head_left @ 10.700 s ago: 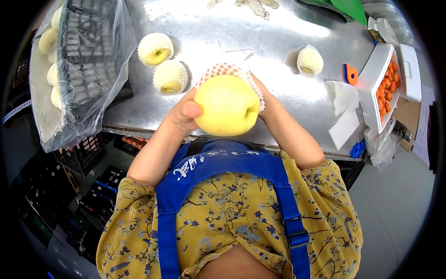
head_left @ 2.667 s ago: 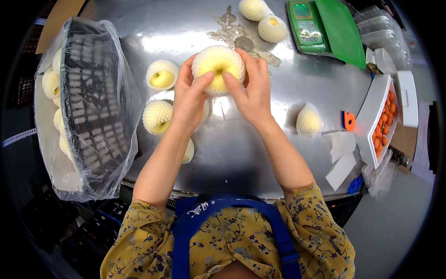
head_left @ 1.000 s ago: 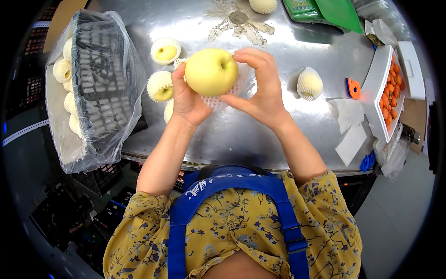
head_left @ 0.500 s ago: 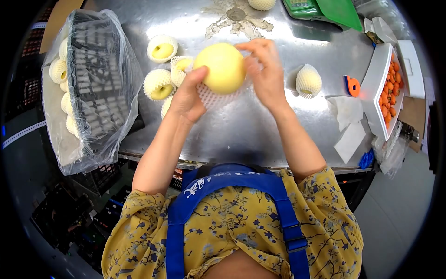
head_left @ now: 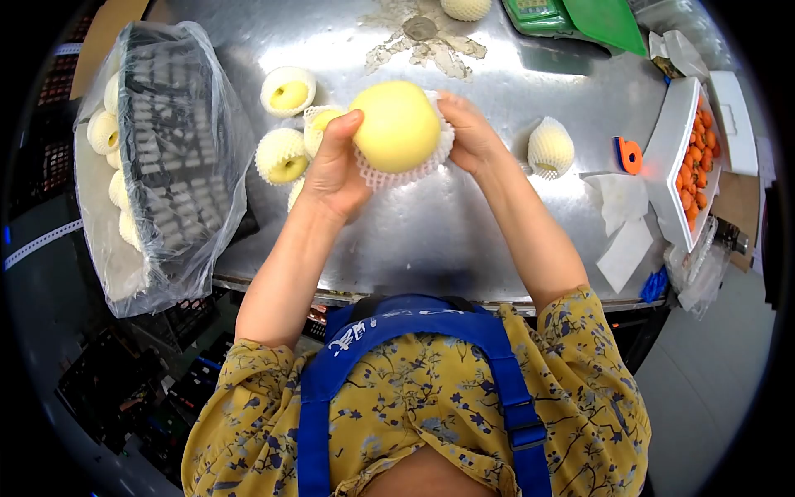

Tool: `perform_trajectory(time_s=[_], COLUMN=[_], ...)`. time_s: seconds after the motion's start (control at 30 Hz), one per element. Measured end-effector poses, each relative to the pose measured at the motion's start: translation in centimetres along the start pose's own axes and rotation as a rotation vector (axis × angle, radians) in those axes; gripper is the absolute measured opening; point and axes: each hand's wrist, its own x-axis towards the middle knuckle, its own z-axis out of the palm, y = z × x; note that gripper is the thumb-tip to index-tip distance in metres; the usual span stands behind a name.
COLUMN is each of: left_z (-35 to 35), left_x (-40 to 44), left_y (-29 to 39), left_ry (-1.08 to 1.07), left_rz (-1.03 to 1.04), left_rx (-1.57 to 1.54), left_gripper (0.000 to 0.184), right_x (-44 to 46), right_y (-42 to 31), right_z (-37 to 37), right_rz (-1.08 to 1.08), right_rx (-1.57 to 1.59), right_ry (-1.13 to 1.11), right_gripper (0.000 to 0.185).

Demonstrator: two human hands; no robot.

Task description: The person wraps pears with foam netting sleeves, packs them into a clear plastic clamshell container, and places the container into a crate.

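Above the metal table, my left hand [head_left: 335,170] grips a large, smooth yellow apple [head_left: 397,124], its thumb pressed on the near left side. A white foam net [head_left: 396,178] sits under and around the lower and right parts of the fruit. My right hand [head_left: 468,132] is closed on the net's right edge, its fingertips partly hidden behind the mesh. To the left of the held fruit lie several more yellow apples in foam nets [head_left: 281,156], one of them partly covered by my left hand. Another netted fruit [head_left: 551,147] stands alone on the right.
A plastic-lined crate [head_left: 178,141] with netted fruit stands at the left. On the right are a white foam box [head_left: 675,166] of small orange fruits, an orange-and-blue tape dispenser [head_left: 627,155] and white paper sheets [head_left: 623,248]. A green scale [head_left: 571,21] sits at the back.
My right hand has moved from beside the fruit's upper right onto the net's edge. The net now reaches up around the fruit's right side. My left hand keeps its hold.
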Motion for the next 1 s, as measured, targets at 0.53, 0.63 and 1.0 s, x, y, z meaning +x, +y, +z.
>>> perform_trajectory(time_s=[0.53,0.63,1.0], left_z=[1.2,1.8,1.6], left_x=[1.3,1.0,0.9], left_y=[-0.5,-0.4,-0.1], left_ry=[0.110,0.118,0.103], left_rz=[0.157,0.189,0.214], left_rx=[0.333,0.327,0.283], left_gripper=[0.059,0.056,0.052], right_x=[-2.4,-3.1,-3.6], right_y=[-3.7,-3.8,-4.5], right_z=[1.1,2.5,2.2], right_rz=[-0.371,-0.414,-0.426], right_rx=[-0.558,-0.843,-0.674], right_ry=[0.061,0.169,-0.027], right_gripper=[0.035,0.046,0.048])
